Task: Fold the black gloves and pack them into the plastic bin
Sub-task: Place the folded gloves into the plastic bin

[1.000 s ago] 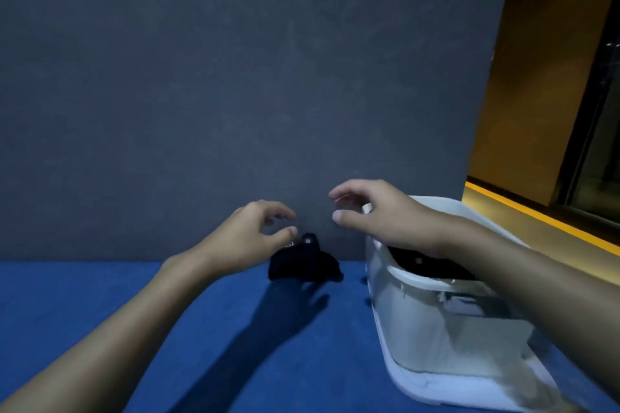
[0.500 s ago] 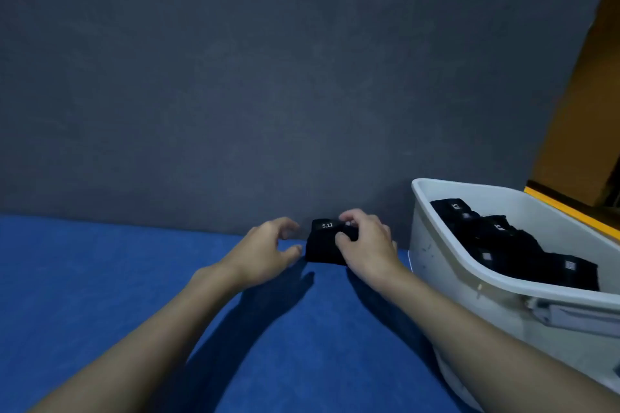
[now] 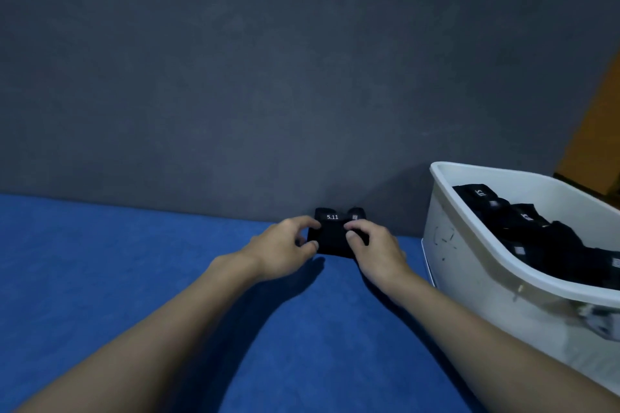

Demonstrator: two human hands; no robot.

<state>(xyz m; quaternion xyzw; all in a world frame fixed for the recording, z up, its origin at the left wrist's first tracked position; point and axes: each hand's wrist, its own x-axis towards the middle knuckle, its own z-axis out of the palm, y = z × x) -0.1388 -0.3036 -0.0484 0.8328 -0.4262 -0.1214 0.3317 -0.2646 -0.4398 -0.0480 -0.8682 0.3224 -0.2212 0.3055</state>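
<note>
A folded pair of black gloves (image 3: 332, 238) with a white "5.11" label lies on the blue surface against the grey wall. My left hand (image 3: 285, 248) grips its left edge with thumb and fingers. On the glove's right edge, my right hand (image 3: 375, 250) pinches it the same way. To the right stands the white plastic bin (image 3: 469, 255), holding several folded black gloves (image 3: 543, 235) stacked along its length.
A blue cloth-covered surface (image 3: 117, 278) spreads to the left and toward me. The grey wall (image 3: 268, 77) rises directly behind the gloves. An orange-lit area (image 3: 597, 131) shows past the wall at the right.
Both hands came down from above onto the glove pair. The right hand reached it first, then the left closed on its left edge. The view turned left and down.
</note>
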